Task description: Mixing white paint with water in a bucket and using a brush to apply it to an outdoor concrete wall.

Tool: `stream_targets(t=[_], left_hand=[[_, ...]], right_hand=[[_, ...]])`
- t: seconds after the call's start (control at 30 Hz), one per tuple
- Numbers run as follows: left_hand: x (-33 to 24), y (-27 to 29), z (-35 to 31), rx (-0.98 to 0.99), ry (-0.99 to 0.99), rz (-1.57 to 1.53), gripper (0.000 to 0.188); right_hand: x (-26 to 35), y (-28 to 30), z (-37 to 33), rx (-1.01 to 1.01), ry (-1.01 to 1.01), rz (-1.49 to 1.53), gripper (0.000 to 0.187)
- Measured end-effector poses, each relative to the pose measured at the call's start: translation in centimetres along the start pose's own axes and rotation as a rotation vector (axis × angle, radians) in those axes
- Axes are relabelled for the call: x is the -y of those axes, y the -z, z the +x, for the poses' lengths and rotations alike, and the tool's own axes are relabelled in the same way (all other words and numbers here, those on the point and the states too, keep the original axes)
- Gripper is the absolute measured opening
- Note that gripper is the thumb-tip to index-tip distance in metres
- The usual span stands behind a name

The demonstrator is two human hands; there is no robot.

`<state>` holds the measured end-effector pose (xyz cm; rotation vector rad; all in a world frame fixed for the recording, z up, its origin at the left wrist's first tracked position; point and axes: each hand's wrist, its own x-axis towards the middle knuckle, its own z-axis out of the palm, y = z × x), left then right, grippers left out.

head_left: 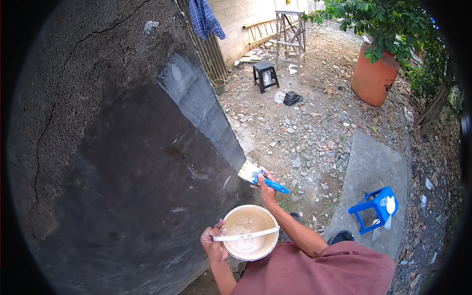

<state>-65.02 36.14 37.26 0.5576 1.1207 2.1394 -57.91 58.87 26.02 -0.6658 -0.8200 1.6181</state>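
Stony ground [305, 142] carries a tipped blue stool [373, 209], a black stool [265, 74] and an orange pot [373, 78].

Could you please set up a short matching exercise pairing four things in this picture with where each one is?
Things:
1. paintbrush
2. white bucket
3. blue stool
4. checked cloth

Places:
A. tipped over on the concrete slab
B. hanging at the top of the wall
C. in the right hand, bristles at the wall's edge
D. held by the left hand

Pairs: 1-C, 2-D, 3-A, 4-B
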Motion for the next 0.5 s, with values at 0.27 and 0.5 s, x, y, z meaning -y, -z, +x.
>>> stream_targets(t=[0.27, 0.5], left_hand=[[0.2, -0.2, 0.2, 0.005, 0.001, 0.022, 0.036], [0.4, -0.6, 0.1, 0.011, 0.006, 0.032, 0.035]], right_hand=[[-1.5, 1.7, -0.2, -0.091, -0.058, -0.043, 0.038], [0.4, 1.2, 0.4, -0.095, -0.014, 0.007, 0.041]])
